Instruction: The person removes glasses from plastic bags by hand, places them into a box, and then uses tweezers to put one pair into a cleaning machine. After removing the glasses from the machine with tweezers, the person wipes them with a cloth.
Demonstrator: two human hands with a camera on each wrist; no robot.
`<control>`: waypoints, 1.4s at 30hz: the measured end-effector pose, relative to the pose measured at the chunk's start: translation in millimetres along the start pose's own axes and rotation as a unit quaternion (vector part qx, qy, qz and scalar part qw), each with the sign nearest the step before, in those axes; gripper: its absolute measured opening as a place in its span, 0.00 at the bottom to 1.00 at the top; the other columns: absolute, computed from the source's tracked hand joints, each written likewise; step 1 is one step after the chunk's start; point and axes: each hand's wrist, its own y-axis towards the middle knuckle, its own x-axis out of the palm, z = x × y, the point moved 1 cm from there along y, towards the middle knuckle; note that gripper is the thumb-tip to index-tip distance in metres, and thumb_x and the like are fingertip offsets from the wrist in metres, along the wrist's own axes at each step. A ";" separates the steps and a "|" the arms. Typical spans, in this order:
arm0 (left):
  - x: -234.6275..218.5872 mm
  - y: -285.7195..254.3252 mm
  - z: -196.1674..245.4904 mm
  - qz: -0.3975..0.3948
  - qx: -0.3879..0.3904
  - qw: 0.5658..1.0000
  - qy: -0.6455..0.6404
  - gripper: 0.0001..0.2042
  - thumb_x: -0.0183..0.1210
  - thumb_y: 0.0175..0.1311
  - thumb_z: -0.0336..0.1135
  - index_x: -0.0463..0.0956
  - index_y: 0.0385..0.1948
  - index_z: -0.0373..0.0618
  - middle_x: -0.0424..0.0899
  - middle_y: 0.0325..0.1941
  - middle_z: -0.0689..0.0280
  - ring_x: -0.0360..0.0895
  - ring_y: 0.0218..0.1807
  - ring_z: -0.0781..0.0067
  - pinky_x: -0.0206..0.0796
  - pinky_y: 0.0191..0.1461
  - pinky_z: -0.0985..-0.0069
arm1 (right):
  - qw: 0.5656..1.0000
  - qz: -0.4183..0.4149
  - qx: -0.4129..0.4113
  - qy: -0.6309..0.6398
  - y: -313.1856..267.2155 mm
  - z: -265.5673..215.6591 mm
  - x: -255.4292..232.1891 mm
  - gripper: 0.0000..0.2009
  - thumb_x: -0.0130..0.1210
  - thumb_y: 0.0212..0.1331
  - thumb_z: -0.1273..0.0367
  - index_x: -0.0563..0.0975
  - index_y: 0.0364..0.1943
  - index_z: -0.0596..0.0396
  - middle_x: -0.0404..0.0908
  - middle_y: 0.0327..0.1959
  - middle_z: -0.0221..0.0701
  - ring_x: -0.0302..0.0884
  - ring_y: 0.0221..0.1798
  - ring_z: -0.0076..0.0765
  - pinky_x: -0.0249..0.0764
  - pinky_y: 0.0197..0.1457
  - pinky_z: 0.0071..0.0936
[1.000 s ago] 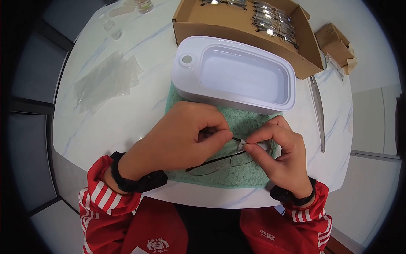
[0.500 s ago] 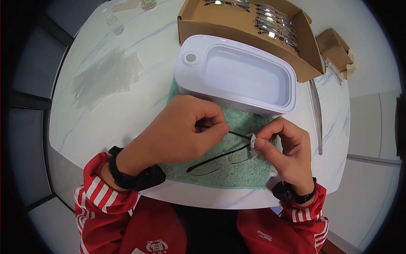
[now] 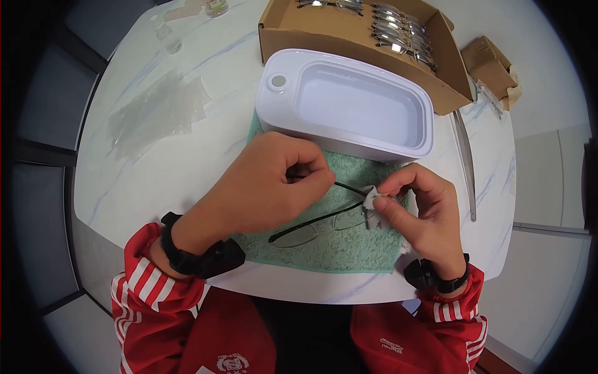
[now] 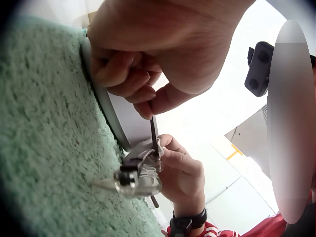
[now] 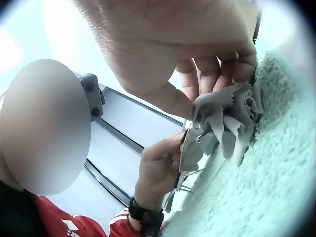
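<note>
A pair of glasses with thin dark temples (image 3: 311, 224) and clear lenses is held low over a green towel (image 3: 349, 255). My left hand (image 3: 274, 181) pinches one temple near its end between thumb and forefinger, the other fingers curled in. Toward the frame end of that same temple, my right hand (image 3: 430, 215) pinches a crumpled grey cloth (image 5: 229, 116) against the glasses. The cloth covers the hinge area in the head view. The other temple points toward the front left, and the lenses (image 4: 143, 185) hang close over the towel.
Behind the hands stands a white tub-shaped cleaner (image 3: 274, 112) with liquid inside. A cardboard box (image 3: 439, 100) behind it holds several glasses (image 3: 402, 31). Clear plastic bags (image 3: 159, 115) and a small bottle (image 3: 165, 34) lie left; a metal strip (image 3: 465, 165) and small carton (image 3: 489, 62) are right.
My right hand has shifted right, away from the left hand, and more of the grey cloth shows. My left hand has moved slightly up and left, still pinching the temple.
</note>
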 end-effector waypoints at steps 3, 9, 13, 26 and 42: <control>2.8 -0.9 0.5 -0.011 0.007 1.000 -0.014 0.08 0.62 0.67 0.31 0.79 0.27 0.37 0.76 0.22 0.75 0.68 0.27 0.89 0.60 0.30 0.82 | 1.000 -0.013 -0.003 -0.011 -2.3 3.1 1.6 0.07 0.68 0.53 0.77 0.81 0.34 0.57 0.81 0.30 0.25 0.74 0.34 0.19 0.70 0.41 0.20; 13.6 -3.6 1.6 -0.046 0.032 0.998 -0.014 0.07 0.63 0.67 0.31 0.79 0.29 0.38 0.78 0.25 0.73 0.69 0.28 0.88 0.62 0.32 0.83 | 1.000 -0.015 -0.009 0.020 -5.7 -0.1 9.3 0.07 0.70 0.52 0.76 0.81 0.33 0.57 0.81 0.31 0.26 0.76 0.34 0.20 0.71 0.39 0.20; 14.9 -4.2 2.0 -0.049 0.040 0.998 -0.013 0.07 0.62 0.68 0.31 0.80 0.30 0.38 0.79 0.26 0.73 0.69 0.29 0.88 0.62 0.32 0.83 | 0.999 -0.011 -0.032 0.014 -5.7 1.0 7.9 0.06 0.69 0.54 0.76 0.81 0.33 0.57 0.81 0.28 0.25 0.77 0.34 0.19 0.72 0.39 0.19; 10.4 -5.3 4.1 -0.048 -0.001 0.998 -0.031 0.08 0.62 0.68 0.33 0.80 0.30 0.39 0.78 0.26 0.75 0.68 0.28 0.89 0.59 0.31 0.83 | 0.987 -0.038 0.078 0.136 -3.4 0.2 -0.8 0.04 0.62 0.63 0.76 0.79 0.39 0.60 0.80 0.27 0.21 0.72 0.30 0.12 0.67 0.34 0.15; 10.8 -5.9 9.4 -0.066 0.111 0.990 0.053 0.04 0.65 0.65 0.27 0.82 0.31 0.37 0.78 0.25 0.69 0.70 0.26 0.84 0.60 0.29 0.81 | 0.986 -0.105 0.046 0.124 -4.3 -2.1 -4.2 0.08 0.64 0.58 0.74 0.80 0.40 0.59 0.81 0.26 0.22 0.72 0.30 0.14 0.67 0.37 0.18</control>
